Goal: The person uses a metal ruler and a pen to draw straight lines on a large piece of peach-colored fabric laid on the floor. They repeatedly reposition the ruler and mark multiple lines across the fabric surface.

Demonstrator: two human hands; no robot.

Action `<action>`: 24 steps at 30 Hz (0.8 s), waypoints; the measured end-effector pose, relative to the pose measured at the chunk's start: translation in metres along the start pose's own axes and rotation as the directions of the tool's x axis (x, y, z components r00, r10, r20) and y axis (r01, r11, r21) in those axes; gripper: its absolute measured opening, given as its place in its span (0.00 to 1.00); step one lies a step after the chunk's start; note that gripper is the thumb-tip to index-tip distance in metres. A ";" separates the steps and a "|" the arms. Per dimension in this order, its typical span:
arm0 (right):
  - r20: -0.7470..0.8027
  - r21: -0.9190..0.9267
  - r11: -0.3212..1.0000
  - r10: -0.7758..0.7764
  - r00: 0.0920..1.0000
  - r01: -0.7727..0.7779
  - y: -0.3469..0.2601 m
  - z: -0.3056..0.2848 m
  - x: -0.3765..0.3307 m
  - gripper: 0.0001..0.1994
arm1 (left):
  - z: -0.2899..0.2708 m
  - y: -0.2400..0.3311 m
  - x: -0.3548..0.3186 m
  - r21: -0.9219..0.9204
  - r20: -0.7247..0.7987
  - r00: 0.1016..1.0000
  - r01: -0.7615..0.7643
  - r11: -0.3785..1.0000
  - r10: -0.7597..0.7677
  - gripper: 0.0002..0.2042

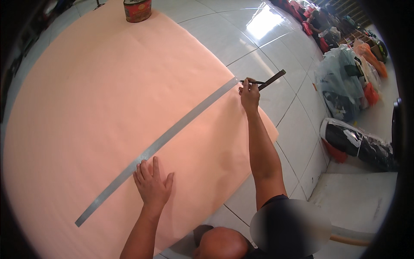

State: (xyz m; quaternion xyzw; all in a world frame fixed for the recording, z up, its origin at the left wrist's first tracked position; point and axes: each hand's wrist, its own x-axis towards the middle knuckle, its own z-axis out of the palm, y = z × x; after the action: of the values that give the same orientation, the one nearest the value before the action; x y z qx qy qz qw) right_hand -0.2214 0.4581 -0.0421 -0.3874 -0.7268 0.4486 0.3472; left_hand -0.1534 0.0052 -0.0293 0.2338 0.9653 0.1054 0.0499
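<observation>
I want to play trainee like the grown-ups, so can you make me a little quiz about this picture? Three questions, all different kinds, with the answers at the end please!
1. True or false: the red can stands on the peach sheet.

2. What colour is the long ruler?
A. Green
B. Silver-grey
C. Red

3. Fill in the missing word: the ____ hand is spread out, with fingertips on the ruler.

Key: 1. True; 2. B; 3. left
</observation>
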 end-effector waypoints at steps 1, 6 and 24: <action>0.015 0.026 0.998 -0.050 0.999 0.050 0.006 0.002 0.003 0.14 | 0.004 -0.002 0.001 0.003 -0.020 1.000 -0.007 1.000 0.007 0.39; 0.236 -0.391 0.761 -0.462 0.855 0.518 0.009 0.002 -0.019 0.10 | -0.001 -0.004 0.008 0.000 -0.021 0.999 -0.030 1.000 0.030 0.41; 0.281 -0.413 0.697 -0.515 0.810 0.587 0.038 0.011 -0.033 0.11 | -0.006 0.000 0.009 0.005 0.075 0.997 -0.014 1.000 0.013 0.42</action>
State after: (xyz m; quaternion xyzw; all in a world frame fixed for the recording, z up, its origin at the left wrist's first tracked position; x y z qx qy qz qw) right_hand -0.2064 0.4363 -0.0863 -0.1916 -0.9199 0.1553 0.3049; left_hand -0.1622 0.0083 -0.0244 0.2444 0.9614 0.0941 0.0849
